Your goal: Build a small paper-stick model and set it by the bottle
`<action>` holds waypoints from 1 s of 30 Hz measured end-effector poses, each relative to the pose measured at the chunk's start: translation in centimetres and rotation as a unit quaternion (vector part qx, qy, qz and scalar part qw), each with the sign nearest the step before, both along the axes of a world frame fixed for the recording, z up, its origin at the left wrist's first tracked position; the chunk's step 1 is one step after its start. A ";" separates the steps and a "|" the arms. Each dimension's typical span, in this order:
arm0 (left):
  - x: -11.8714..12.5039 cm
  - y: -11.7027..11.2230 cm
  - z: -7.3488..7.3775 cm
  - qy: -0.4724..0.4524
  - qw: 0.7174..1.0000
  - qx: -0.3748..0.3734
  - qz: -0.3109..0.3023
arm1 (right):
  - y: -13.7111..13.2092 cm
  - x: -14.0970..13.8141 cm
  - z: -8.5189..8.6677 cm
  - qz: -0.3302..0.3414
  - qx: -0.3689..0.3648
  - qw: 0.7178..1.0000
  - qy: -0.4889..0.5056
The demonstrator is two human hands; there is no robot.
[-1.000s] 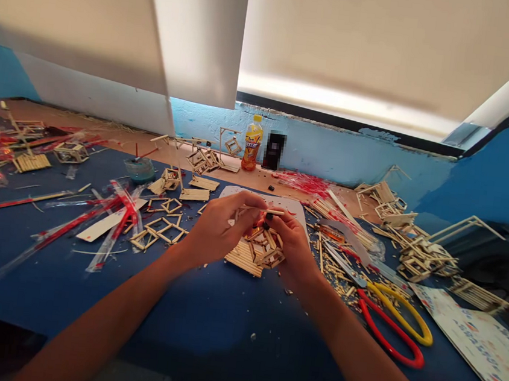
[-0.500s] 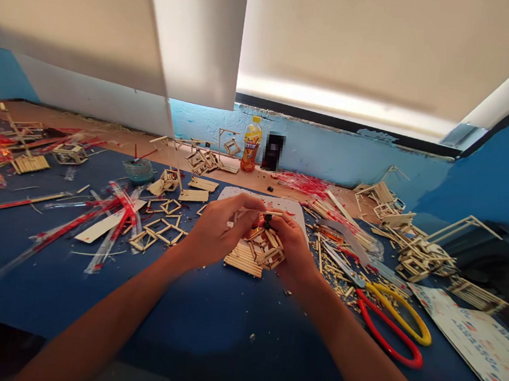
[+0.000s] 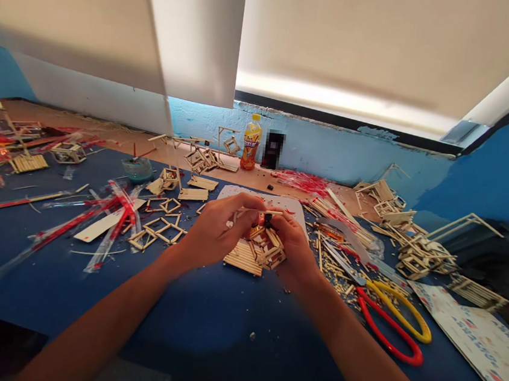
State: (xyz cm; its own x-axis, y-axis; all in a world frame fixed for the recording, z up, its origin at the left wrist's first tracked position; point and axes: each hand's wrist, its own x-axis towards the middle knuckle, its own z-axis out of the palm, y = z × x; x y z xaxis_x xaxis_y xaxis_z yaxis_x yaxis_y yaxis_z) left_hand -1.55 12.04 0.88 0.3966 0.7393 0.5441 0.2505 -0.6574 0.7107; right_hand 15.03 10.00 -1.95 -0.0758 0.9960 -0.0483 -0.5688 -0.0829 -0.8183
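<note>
Both hands meet over a small model made of thin wooden sticks, in the middle of the head view. My left hand [image 3: 221,220] is closed, its fingertips at the model's upper part; exactly what they pinch is partly hidden. My right hand [image 3: 297,243] grips the model's right side. The model has a tilted cube frame [image 3: 270,250] and a flat slatted base [image 3: 244,258]. Across its top runs a thin stick [image 3: 274,212], with a small dark lump [image 3: 268,220] near my right fingertips. A whitish board [image 3: 231,193] lies behind the hands.
Scissors [image 3: 397,327] with red and yellow handles lie at right among stick scraps [image 3: 340,282]. More stick models [image 3: 427,257] stand further right. Left are plastic wrappers [image 3: 118,215], stick frames [image 3: 159,232] and a glass bowl [image 3: 137,170]. A drink bottle [image 3: 251,144] stands behind.
The view has shifted very slightly. Both hands keep their grip on the model, with hardly any visible movement.
</note>
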 end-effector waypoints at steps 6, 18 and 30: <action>-0.1 0.0 0.0 0.012 1.000 0.010 0.009 | -0.2 -0.1 0.0 -0.011 -0.028 1.000 0.003; -0.4 1.3 -0.5 0.071 0.995 0.033 0.068 | -2.5 2.0 0.1 -0.037 -0.089 0.993 -0.068; -0.7 2.3 -0.9 0.108 0.992 0.020 0.065 | -8.1 7.0 -2.8 -0.024 -0.052 0.960 -0.273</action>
